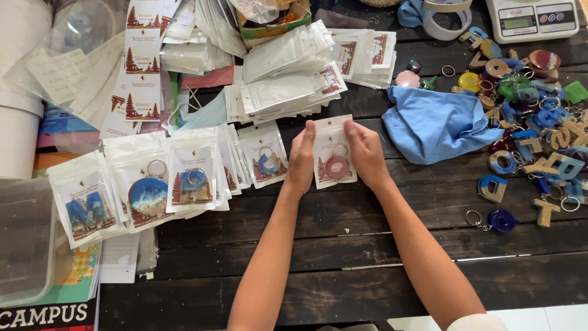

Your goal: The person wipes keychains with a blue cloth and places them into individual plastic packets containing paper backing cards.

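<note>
Both hands grip one small clear pouch with a white printed card inside and a pink round keychain on a metal ring. My left hand pinches the pouch's left edge, and my right hand pinches its right edge. The pouch lies flat just above the dark wooden table. To the left sit finished pouches in a row, one with a blue ring keychain and one with a round blue keychain.
Stacks of empty pouches and printed cards lie behind. A crumpled blue cloth and a heap of loose letter keychains lie at the right. A scale stands at the far right; a clear plastic box sits at the left.
</note>
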